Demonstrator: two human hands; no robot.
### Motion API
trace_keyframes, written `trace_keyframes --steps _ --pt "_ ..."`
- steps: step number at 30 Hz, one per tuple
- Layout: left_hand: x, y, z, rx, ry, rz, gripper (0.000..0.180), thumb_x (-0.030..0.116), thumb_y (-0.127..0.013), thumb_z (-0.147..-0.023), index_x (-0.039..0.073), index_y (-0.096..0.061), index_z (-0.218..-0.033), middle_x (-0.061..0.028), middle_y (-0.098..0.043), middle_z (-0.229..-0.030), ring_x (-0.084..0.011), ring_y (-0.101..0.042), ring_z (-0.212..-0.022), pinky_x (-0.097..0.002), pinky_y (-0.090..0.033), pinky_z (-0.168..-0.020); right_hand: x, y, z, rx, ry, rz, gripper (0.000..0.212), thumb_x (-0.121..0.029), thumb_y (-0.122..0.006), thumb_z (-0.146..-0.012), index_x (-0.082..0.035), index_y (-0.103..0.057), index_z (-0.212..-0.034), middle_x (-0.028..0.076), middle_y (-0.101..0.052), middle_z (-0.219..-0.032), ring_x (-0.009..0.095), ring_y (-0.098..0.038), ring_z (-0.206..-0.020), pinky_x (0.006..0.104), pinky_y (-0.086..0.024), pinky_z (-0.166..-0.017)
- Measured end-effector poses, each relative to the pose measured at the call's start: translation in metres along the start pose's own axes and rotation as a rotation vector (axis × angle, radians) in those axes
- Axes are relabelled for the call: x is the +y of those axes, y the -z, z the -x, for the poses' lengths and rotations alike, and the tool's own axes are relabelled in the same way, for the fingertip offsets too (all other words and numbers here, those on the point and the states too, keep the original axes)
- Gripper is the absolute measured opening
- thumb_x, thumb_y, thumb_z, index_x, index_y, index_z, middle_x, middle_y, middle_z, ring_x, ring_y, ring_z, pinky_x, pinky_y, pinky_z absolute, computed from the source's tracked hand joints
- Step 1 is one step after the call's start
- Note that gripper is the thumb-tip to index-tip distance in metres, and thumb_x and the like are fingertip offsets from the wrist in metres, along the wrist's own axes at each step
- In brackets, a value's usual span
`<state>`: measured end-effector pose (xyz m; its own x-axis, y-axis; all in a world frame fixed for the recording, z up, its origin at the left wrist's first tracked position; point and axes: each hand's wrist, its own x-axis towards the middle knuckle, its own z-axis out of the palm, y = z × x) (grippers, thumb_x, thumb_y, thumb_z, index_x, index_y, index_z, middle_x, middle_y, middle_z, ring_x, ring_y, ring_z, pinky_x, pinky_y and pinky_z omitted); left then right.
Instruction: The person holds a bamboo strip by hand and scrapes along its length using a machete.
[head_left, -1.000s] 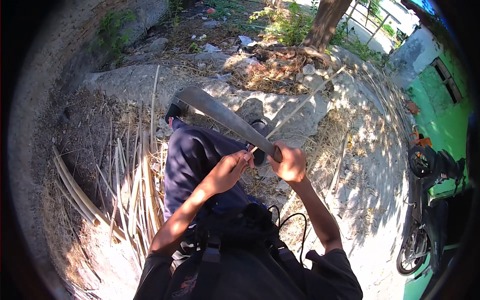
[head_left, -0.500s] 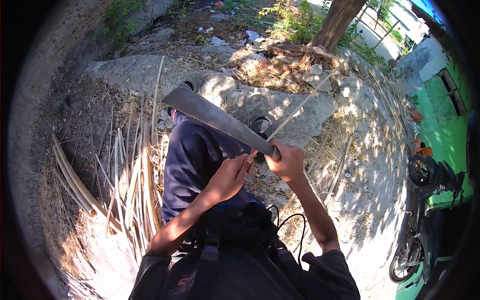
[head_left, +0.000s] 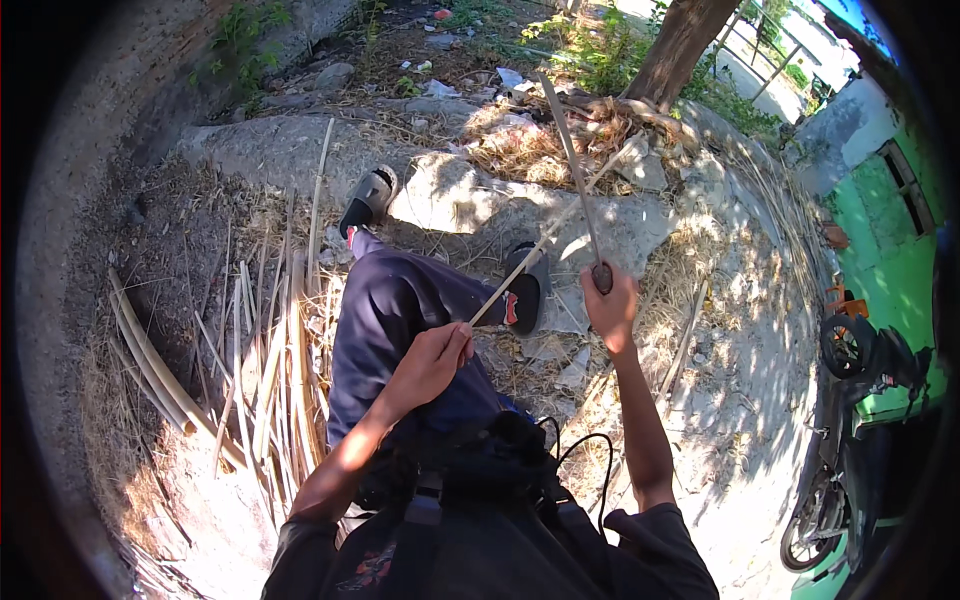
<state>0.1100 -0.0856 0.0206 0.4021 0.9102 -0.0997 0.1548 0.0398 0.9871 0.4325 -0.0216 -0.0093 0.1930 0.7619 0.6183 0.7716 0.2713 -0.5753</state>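
My left hand is closed round the near end of a thin pale bamboo strip. The strip slants away to the upper right, toward the stone ledge. In my right hand is the dark handle of a machete. Its long blade points up and away, seen nearly edge-on. Blade and strip cross in the picture; whether they touch I cannot tell. Below the hands are my legs in dark blue trousers and my dark shoes.
A heap of split bamboo strips lies at my left, beside thicker curved poles. Ahead runs a stone ledge with dry straw and a tree trunk. A motorcycle stands at right by a green wall.
My right hand has moved right, away from my left hand, and the blade has swung from pointing left to pointing away. The left hand has shifted slightly down and left, still gripping the strip.
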Motion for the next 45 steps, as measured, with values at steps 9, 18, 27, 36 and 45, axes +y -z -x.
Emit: trace_keyframes --steps 9,18,27,36,45 --pt "0.032 -0.016 -0.007 0.077 -0.178 -0.191 0.035 0.021 -0.045 -0.116 0.001 -0.063 -0.093 -0.0025 -0.046 -0.064 -0.0112 -0.049 -0.059 -0.0309 -0.041 -0.058 -0.086 0.037 0.001 -0.419 0.191 0.154 0.030 -0.025 -0.085 -0.078 -0.014 -0.067 -0.098 0.010 -0.070 -0.073 0.036 -0.071 -0.066 0.0447 -0.054 -0.057" --pt "0.035 -0.033 0.016 0.201 -0.302 -0.371 0.011 0.007 -0.054 -0.108 0.000 -0.056 -0.100 -0.0195 -0.060 -0.072 -0.0410 -0.067 -0.069 -0.0456 -0.049 -0.061 -0.085 0.030 0.003 -0.410 0.162 0.259 0.032 -0.033 -0.086 -0.077 -0.016 -0.070 -0.100 0.009 -0.071 -0.069 0.038 -0.072 -0.067 0.0524 -0.057 -0.064" --pt "0.035 -0.031 0.024 0.204 -0.261 -0.585 0.010 0.011 -0.055 -0.108 0.001 -0.053 -0.104 -0.0212 -0.063 -0.076 -0.0438 -0.068 -0.072 -0.0521 -0.050 -0.062 -0.087 0.034 0.001 -0.462 0.222 0.221 0.029 -0.029 -0.082 -0.077 -0.015 -0.072 -0.101 0.011 -0.072 -0.073 0.038 -0.072 -0.070 0.0491 -0.058 -0.067" --pt "0.031 -0.002 0.056 0.224 -0.139 -0.531 0.017 0.012 -0.052 -0.110 0.002 -0.056 -0.097 -0.0209 -0.062 -0.072 -0.0448 -0.067 -0.075 -0.0523 -0.050 -0.064 0.016 0.019 -0.035 -0.186 -0.201 -0.035 0.023 -0.024 -0.077 -0.092 -0.002 -0.071 -0.095 0.007 -0.055 -0.057 0.020 -0.053 -0.048 0.0357 -0.044 -0.052" --pt "0.015 0.013 0.042 -0.089 -0.051 0.068 0.033 0.026 -0.046 -0.116 0.003 -0.065 -0.101 0.0030 -0.045 -0.065 -0.0074 -0.037 -0.057 -0.0283 -0.033 -0.055 -0.083 0.039 -0.042 -0.312 -0.630 -0.812 0.027 -0.027 -0.073 -0.102 0.000 -0.074 -0.106 -0.006 -0.048 -0.055 0.002 -0.041 -0.045 0.0248 -0.031 -0.043"
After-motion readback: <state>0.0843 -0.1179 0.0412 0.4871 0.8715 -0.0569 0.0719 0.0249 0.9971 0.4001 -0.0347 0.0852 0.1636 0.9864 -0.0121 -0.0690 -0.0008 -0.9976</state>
